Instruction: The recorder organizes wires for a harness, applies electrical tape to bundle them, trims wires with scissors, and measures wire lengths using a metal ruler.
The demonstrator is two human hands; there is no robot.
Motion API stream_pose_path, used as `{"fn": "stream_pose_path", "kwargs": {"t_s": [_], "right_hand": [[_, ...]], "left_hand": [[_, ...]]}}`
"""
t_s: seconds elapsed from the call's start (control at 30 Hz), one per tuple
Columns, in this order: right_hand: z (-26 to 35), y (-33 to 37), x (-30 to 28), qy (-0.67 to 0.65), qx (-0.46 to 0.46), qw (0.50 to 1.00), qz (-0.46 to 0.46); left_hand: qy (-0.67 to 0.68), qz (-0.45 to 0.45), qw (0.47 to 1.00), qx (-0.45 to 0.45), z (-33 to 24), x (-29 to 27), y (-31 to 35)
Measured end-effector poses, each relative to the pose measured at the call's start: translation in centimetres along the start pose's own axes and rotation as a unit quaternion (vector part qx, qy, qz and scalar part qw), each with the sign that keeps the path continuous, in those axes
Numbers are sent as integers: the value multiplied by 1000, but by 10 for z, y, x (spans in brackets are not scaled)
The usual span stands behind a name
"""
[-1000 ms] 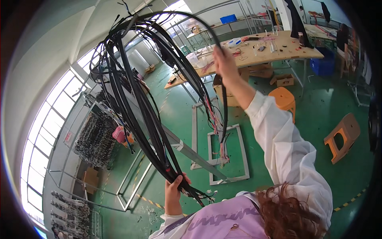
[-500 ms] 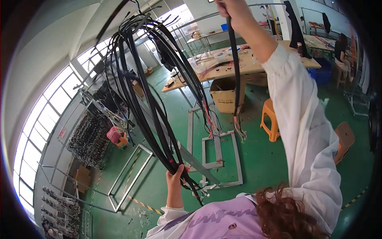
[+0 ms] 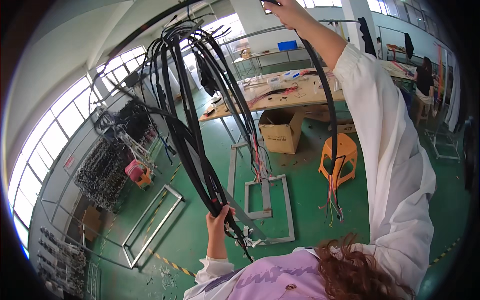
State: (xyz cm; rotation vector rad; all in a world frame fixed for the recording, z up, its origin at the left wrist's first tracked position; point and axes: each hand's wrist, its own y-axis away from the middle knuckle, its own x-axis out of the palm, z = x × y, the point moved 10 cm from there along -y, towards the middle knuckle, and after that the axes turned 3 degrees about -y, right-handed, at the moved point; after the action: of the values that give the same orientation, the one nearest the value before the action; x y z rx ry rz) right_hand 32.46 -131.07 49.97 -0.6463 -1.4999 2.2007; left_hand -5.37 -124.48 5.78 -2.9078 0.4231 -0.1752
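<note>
My left hand [image 3: 219, 220] grips a thick bundle of black cables [image 3: 187, 130] near its lower end; the bundle fans upward into several loops overhead. My right hand [image 3: 291, 11] is raised at the top of the view, closed on one black cable [image 3: 331, 110] that hangs down beside my white sleeve. That cable ends in loose coloured wires [image 3: 334, 197]. More coloured wire ends [image 3: 259, 167] dangle from the bundle's middle.
A wooden workbench [image 3: 280, 97] with wires and tools stands behind, a cardboard box [image 3: 281, 131] and an orange stool [image 3: 341, 155] below it. Grey metal frames [image 3: 265, 200] lie on the green floor. Racks of cable harnesses [image 3: 102, 172] line the left. A person [image 3: 425, 80] stands far right.
My right hand has risen from mid-height to the top of the view, pulling one cable up and away from the bundle. My left hand kept its grip low on the bundle.
</note>
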Motion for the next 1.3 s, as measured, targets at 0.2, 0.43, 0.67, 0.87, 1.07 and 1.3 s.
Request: {"fn": "stream_pose_path", "kwargs": {"t_s": [0.2,0.43,0.67,0.87,1.07,1.3], "right_hand": [[-92,7,-50,99,197,971,-90],[-128,-5,-54,350,100,926,-103],[-192,-18,-57,417,155,891,-84],[-190,-77,-27,392,107,907,-110],[-219,-143,21,394,71,908,-122],[-299,-204,95,180,59,981,-46]], "left_hand": [[0,4,1000,-19,-2,6,3],[15,5,1000,-2,-5,-3,-1],[-1,48,999,-20,1,-24,-20],[-6,89,994,-60,22,-40,-44],[-30,112,987,-112,38,-52,-51],[-104,-36,992,-69,25,-73,-29]]}}
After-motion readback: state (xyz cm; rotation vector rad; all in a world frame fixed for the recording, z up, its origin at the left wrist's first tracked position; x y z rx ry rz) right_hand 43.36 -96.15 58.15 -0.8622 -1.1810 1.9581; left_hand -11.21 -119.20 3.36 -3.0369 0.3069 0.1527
